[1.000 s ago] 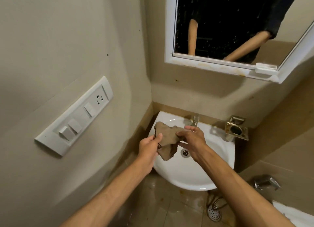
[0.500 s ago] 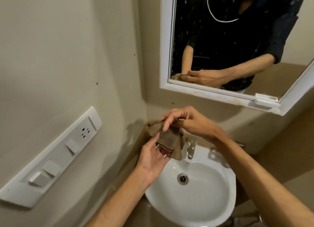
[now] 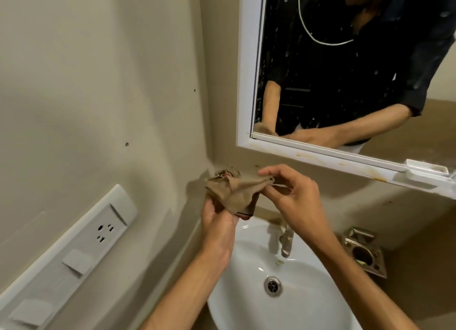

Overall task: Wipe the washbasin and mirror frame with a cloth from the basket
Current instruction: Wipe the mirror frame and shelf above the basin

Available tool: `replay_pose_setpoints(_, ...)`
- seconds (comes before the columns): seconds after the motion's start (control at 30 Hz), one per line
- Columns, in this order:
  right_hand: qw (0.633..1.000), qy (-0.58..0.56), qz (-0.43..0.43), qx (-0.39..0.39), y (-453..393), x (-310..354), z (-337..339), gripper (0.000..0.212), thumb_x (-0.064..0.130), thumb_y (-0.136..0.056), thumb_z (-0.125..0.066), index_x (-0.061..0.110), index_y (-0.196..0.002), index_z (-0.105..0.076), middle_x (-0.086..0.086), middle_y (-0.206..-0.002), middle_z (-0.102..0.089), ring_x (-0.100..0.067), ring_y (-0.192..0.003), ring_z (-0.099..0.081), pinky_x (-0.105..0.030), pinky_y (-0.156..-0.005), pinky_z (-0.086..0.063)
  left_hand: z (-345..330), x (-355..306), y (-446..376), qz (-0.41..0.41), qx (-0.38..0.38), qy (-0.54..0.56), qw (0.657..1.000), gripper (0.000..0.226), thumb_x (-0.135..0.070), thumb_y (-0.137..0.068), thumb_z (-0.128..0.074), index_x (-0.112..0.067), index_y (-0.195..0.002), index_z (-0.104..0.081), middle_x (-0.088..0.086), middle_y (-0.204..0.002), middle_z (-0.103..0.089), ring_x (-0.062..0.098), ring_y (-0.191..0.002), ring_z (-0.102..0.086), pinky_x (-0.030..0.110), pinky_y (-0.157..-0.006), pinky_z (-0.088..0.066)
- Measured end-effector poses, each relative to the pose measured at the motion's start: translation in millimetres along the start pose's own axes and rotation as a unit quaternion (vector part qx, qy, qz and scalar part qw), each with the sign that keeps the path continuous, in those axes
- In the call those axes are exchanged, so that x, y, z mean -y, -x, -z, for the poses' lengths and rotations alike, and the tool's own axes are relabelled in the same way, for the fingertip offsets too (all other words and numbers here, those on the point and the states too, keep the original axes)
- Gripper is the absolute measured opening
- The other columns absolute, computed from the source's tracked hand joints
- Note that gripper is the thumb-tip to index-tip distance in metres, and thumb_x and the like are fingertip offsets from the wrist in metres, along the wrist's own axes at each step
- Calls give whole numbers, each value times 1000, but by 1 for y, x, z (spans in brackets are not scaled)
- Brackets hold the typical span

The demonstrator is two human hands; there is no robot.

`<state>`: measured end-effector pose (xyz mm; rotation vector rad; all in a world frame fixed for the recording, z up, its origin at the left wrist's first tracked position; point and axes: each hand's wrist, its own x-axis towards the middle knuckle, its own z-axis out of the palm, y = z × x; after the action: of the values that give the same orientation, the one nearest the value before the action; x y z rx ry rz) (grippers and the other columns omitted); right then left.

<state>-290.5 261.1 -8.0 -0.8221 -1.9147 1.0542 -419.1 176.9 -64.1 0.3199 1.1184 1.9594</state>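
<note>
A crumpled brown cloth (image 3: 234, 192) hangs in the air above the back left rim of the white washbasin (image 3: 246, 295). My left hand (image 3: 217, 221) grips its lower part from below. My right hand (image 3: 291, 194) pinches its right corner between thumb and fingers. The white mirror frame (image 3: 249, 82) is on the wall just above and right of the hands; its bottom rail (image 3: 320, 157) carries brownish stains. The basket is out of view.
A metal tap (image 3: 286, 240) stands at the back of the basin, with the drain (image 3: 272, 285) below it. A metal holder (image 3: 362, 254) is fixed to the wall at right. A switch and socket panel (image 3: 74, 250) sits on the left wall. A small white clip (image 3: 427, 168) sits on the frame's lower rail.
Both hands have lifted the cloth from over the basin bowl up toward the mirror's lower left corner. The view has tilted upward, and the right hand has stretched out a corner of the cloth.
</note>
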Motion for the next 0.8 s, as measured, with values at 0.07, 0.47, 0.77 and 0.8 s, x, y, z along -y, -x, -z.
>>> replay_pose_setpoints(0.07, 999, -9, -38, -34, -1, -1, -5, 18, 15, -91, -79, 26, -105, -79, 12, -97, -80, -1, -93, -76, -26, -88, -63, -3, -8, -9, -35, 3, -20, 999, 60, -1, -74, -84, -19, -128, -66, 9, -122, -78, 36, -122, -69, 45, -92, -58)
replay_pose_setpoints(0.47, 934, -268, -175, -156, -17, 9, -42, 18, 29, -94, -76, 12, -98, -81, -7, -88, -83, -25, -82, -80, -36, -74, -64, -41, -35, -53, -118, 3, -107, 987, 35, -11, -91, -78, -14, -125, -71, 8, -118, -79, 27, -115, -73, 40, -94, -62)
replay_pose_setpoints(0.77, 912, -275, -190, -237, -21, 3, -43, 14, 26, -92, -80, 14, -89, -83, -5, -75, -81, -17, -71, -77, -30, -72, -62, -63, -16, -65, -114, -20, -112, 987, 19, 1, -97, -61, -12, -97, -74, 6, -90, -76, 21, -90, -68, 39, -85, -56)
replay_pose_setpoints(0.8, 911, -272, -190, -244, -22, 3, -44, 14, 26, -92, -80, 14, -88, -83, -4, -73, -81, -15, -69, -76, -28, -71, -61, -64, -14, -65, -102, -24, -102, 989, 19, 2, -98, -59, -11, -94, -73, 8, -88, -74, 24, -90, -67, 37, -81, -57)
